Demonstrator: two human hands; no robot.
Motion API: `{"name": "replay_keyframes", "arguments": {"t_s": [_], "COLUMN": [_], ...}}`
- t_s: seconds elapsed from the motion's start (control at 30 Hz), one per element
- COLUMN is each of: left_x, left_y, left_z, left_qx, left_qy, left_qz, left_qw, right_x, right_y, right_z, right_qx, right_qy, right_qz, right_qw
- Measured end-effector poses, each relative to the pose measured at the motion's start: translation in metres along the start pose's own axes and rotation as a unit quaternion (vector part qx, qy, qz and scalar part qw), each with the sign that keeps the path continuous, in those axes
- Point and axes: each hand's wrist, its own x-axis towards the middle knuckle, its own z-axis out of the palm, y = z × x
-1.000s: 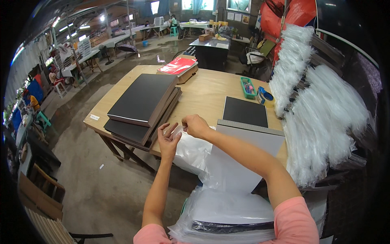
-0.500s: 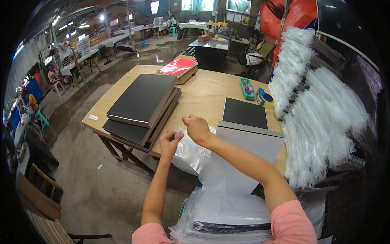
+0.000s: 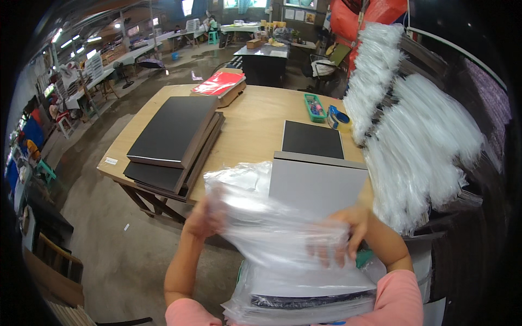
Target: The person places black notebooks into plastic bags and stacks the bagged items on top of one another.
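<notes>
The plastic bag, gripped by the left hand, is spread rightward to the right hand, whose grip cannot be told.

Left fingers curled (blurred); right fingers spread.

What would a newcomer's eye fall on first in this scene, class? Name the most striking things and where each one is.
Probably the blurred clear plastic between the person's hands, low in the middle of the view. Next, perhaps, the shiny heap of whitish plastic at the right. The bright red-topped pile also stands out on the table, just beyond the thick black stack at the left.
</notes>
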Motion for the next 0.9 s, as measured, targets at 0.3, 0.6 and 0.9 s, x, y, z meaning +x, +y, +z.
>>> {"name": "replay_keyframes", "arguments": {"t_s": [0.3,0.6,0.9], "left_x": [0.052,0.047,0.069], "left_y": [-0.048,-0.078,-0.047], "left_z": [0.011,0.001,-0.01], "left_qx": [-0.188,-0.159,0.245], "left_qy": [-0.012,-0.01,0.235], "left_qz": [0.058,0.065,0.02], "left_qw": [0.98,0.985,0.94], "right_x": [-0.083,-0.128,-0.127], "right_y": [0.006,0.015,-0.004], "right_z": [0.08,0.124,0.133], "right_qx": [0.064,0.362,-0.016], "right_qy": [0.287,0.464,0.768], "right_qz": [0.123,0.07,0.06], "right_qw": [0.948,0.806,0.637]}}
